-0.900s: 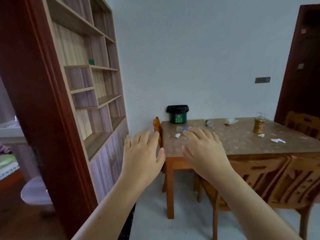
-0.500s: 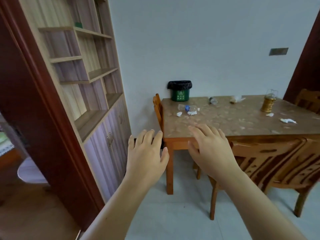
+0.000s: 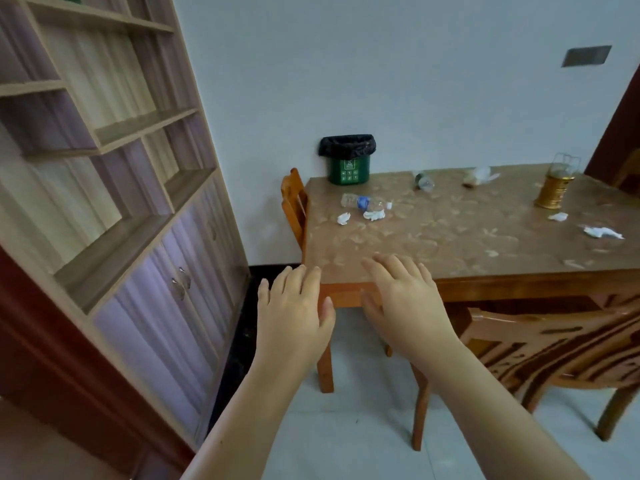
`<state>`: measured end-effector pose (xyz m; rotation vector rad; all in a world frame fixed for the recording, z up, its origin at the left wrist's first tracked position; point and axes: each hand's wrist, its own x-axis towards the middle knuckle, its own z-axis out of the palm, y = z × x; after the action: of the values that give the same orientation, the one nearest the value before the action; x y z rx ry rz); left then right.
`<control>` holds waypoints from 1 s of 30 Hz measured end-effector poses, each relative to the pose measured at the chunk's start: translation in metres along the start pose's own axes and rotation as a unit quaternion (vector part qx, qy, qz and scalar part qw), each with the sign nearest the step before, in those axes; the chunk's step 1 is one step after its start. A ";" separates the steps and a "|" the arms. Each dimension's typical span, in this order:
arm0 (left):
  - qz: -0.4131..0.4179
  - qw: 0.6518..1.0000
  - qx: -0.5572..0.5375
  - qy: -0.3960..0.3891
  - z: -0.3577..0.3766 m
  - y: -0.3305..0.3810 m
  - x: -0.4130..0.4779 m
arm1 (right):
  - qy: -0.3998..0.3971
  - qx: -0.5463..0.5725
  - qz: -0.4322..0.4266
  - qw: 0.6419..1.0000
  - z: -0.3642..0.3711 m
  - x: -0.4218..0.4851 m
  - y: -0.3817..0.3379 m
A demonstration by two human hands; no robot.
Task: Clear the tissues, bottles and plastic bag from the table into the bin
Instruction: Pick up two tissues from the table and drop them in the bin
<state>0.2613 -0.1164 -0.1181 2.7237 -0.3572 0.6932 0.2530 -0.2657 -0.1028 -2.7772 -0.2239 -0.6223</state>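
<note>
A wooden table (image 3: 450, 237) stands ahead. On it lie a clear bottle with a blue label (image 3: 362, 201), a second small bottle (image 3: 423, 180) further back, a plastic bag (image 3: 479, 174), and crumpled white tissues (image 3: 344, 218) (image 3: 374, 214) (image 3: 558, 216) (image 3: 602, 232). A green bin with a black liner (image 3: 348, 159) sits at the table's far left corner. My left hand (image 3: 294, 310) and my right hand (image 3: 401, 299) are held out, fingers spread and empty, in front of the table's near left corner.
A gold lantern (image 3: 554, 187) stands on the table's right side. Wooden chairs (image 3: 554, 344) (image 3: 294, 206) are tucked at the near side and the left end. A tall shelf cabinet (image 3: 121, 202) lines the left wall, with a dark door frame (image 3: 616, 126) at the right.
The view has moved closer to the table and tilted down. Both hands stay spread and empty, now near the table's front left corner.
</note>
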 end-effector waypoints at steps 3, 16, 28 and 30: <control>0.012 1.000 -0.003 0.007 0.024 -0.002 0.021 | -0.022 0.003 0.006 1.000 0.018 0.019 0.016; -0.025 0.997 -0.055 -0.055 0.149 -0.077 0.146 | -0.045 -0.019 0.035 0.998 0.112 0.151 0.065; -0.010 0.991 -0.051 -0.125 0.248 -0.154 0.287 | -0.072 -0.010 0.090 0.993 0.201 0.296 0.097; -0.006 0.989 -0.055 -0.140 0.266 -0.157 0.302 | -0.076 -0.014 0.094 0.993 0.209 0.311 0.113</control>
<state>0.6791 -0.1141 -0.2267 2.7148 -0.4277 0.2774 0.6378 -0.2811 -0.1753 -2.8312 0.0162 -0.3724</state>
